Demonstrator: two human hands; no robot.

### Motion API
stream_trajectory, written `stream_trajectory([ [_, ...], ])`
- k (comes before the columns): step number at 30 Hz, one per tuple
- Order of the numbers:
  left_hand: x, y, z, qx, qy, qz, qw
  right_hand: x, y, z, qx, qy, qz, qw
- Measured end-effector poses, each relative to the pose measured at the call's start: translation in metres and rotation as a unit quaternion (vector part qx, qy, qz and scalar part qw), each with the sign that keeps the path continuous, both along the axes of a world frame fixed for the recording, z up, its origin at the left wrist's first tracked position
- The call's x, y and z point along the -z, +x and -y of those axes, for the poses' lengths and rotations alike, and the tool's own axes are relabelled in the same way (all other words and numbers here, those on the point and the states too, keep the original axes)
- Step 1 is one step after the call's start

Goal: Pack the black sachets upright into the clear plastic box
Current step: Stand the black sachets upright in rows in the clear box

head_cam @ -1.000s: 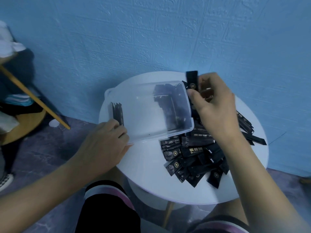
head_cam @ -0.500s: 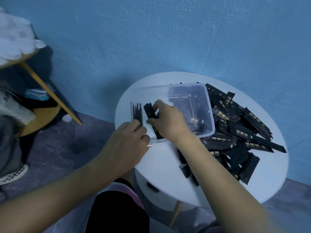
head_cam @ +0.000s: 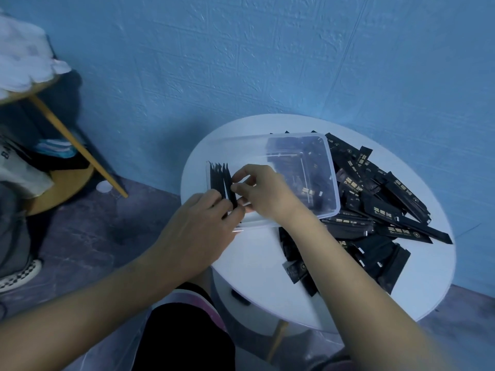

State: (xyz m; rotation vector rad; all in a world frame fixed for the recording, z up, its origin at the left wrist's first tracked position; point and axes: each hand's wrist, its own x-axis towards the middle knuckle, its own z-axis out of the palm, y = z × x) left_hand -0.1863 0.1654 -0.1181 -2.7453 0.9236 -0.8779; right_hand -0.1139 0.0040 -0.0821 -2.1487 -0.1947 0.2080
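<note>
Standing sachets [head_cam: 218,179]: upright in clear plastic box [head_cam: 241,149], left end.
Left hand [head_cam: 198,231]: I see it gripping them.
Right hand [head_cam: 263,194]: pinching the end sachet [head_cam: 232,195].

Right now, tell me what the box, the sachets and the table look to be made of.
Box: clear glossy plastic; you see through its walls. Sachets: black film or foil, probably; thin, flat, gold print. Table: smooth white top, material unclear.

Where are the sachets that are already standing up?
In the head view, the upright sachets stand at the left end of the clear plastic box, held by the left hand, with the right hand just to their right.
</note>
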Motion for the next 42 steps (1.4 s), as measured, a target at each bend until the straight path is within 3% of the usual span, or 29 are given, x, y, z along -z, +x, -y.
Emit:
stream_trajectory([
  [12,0.000,0.000,-0.003,-0.002,0.010,-0.002,1.000,0.001,-0.001,-0.002,-0.024,-0.008,-0.020,0.999],
  [19,-0.003,-0.002,-0.003,0.006,-0.004,-0.014,1.000,0.000,-0.003,-0.001,-0.006,0.056,-0.077,0.995],
  [29,0.000,0.002,-0.007,0.007,0.017,-0.024,1.000,0.000,-0.006,0.005,-0.030,0.023,-0.067,0.997],
  [36,-0.005,0.005,-0.009,-0.015,0.001,-0.060,0.998,-0.021,-0.037,0.039,-0.109,-0.176,0.066,0.976],
  [42,-0.007,0.007,-0.009,-0.024,0.008,-0.064,0.998,-0.019,-0.077,0.086,-0.079,-0.168,0.197,0.963],
])
